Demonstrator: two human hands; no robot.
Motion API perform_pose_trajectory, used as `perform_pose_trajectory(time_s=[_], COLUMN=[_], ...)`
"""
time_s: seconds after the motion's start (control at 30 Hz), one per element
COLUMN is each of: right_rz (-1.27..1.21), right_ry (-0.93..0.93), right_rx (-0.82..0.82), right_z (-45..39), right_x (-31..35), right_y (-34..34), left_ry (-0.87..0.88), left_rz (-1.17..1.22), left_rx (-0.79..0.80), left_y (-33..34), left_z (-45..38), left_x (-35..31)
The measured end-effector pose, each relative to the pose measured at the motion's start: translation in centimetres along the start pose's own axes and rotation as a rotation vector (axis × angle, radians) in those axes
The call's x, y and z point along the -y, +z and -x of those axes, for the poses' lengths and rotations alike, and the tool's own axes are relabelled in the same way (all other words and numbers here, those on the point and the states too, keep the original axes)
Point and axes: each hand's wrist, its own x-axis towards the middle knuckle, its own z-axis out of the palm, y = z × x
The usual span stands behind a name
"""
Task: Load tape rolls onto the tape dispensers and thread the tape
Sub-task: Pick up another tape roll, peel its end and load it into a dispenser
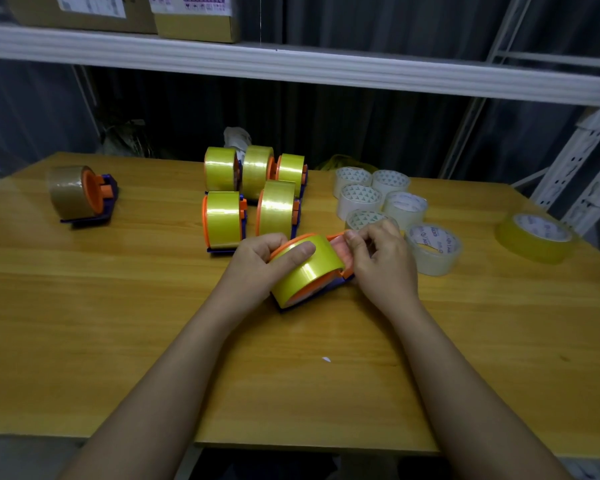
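A yellow tape roll (307, 271) sits on an orange and dark blue dispenser (321, 291) tilted at the middle of the wooden table (118, 323). My left hand (257, 259) grips the roll, thumb laid across its face. My right hand (381, 259) pinches at the orange part at the dispenser's far right end. Whether a tape end lies between those fingers cannot be told.
Several loaded yellow dispensers (253, 192) stand behind my hands. A brown-tape dispenser (80, 195) lies at the far left. Several loose clear rolls (388, 199) lie at the right, one (432, 249) beside my right hand, a yellow roll (536, 237) near the right edge. A shelf (291, 67) runs overhead.
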Motion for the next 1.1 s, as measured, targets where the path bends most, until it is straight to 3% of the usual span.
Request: perform_pose_trajectory(time_s=[0.47, 0.83, 1.1], right_rz=[-0.18, -0.059, -0.118], right_ry=[-0.056, 0.027, 0.025], right_rx=[-0.05, -0.002, -0.042], right_z=[-0.3, -0.5, -0.5], right_x=[-0.1, -1.0, -1.0], right_y=[-0.8, -0.5, -0.9], left_ry=[-0.029, -0.026, 0.011], left_rz=[-0.068, -0.091, -0.042], left_rx=[-0.032, -0.053, -0.026], left_y=[-0.8, -0.9, -1.0], left_z=[0.1, 0.0, 0.0], left_x=[-0.2, 0.0, -0.1])
